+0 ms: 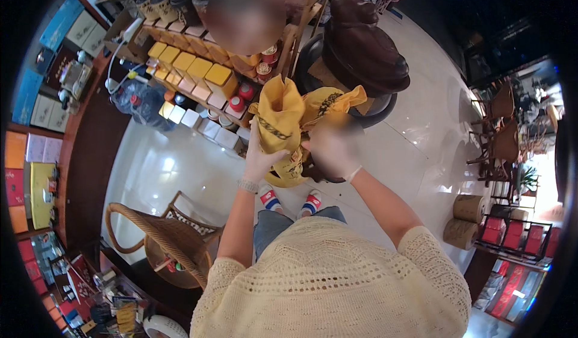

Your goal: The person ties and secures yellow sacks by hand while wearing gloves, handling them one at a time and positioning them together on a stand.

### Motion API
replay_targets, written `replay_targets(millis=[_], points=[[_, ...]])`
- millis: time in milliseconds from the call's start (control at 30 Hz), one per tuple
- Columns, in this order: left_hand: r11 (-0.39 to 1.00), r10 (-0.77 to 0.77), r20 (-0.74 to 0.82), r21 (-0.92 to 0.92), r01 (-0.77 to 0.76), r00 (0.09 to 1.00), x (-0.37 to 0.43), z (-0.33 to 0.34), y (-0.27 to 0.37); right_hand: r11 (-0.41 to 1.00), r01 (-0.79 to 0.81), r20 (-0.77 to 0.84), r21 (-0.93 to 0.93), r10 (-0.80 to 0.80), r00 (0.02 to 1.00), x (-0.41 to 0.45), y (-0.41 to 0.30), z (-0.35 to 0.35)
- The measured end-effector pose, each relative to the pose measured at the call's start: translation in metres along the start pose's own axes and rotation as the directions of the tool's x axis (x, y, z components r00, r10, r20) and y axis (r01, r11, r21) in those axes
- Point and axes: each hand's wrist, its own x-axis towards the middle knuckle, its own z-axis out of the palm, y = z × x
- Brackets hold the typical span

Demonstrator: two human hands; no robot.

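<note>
My left hand, in a thin pale glove, grips the side of a yellow cloth bag whose top stands open and which bears dark writing. Just below it is another yellow bag part with printed marks. My right hand, also gloved, is close on the right, by a second yellow bag with a gathered neck and dark cord. A blur covers much of that hand, so its fingers and anything in them cannot be made out.
A wooden shelf rack ahead holds yellow boxes, red tins and dark-lidded jars. A large dark brown glossy sculpted piece rests over a round black base. A wicker chair stands left; water bottles sit by the rack.
</note>
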Motion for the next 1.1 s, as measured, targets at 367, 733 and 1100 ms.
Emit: replay_targets(millis=[367, 733, 1100], points=[[0.973, -0.17, 0.206, -0.122, 0.198, 0.964, 0.098, -0.037, -0.031, 0.997, -0.048, -0.016, -0.068, 0.047, 0.999, -0.15, 0.091, -0.001], [0.936, -0.275, -0.058, 0.213, 0.281, 0.96, 0.084, -0.015, 0.033, 0.553, -0.616, 0.172, 0.561, 0.65, 0.741, -0.207, 0.118, -0.006], [0.855, -0.339, -0.152, -0.46, 0.237, 0.928, 0.016, 0.033, 0.1, 0.999, -0.006, -0.168, 0.032, 0.011, 0.986, 0.02, 0.084, -0.075]])
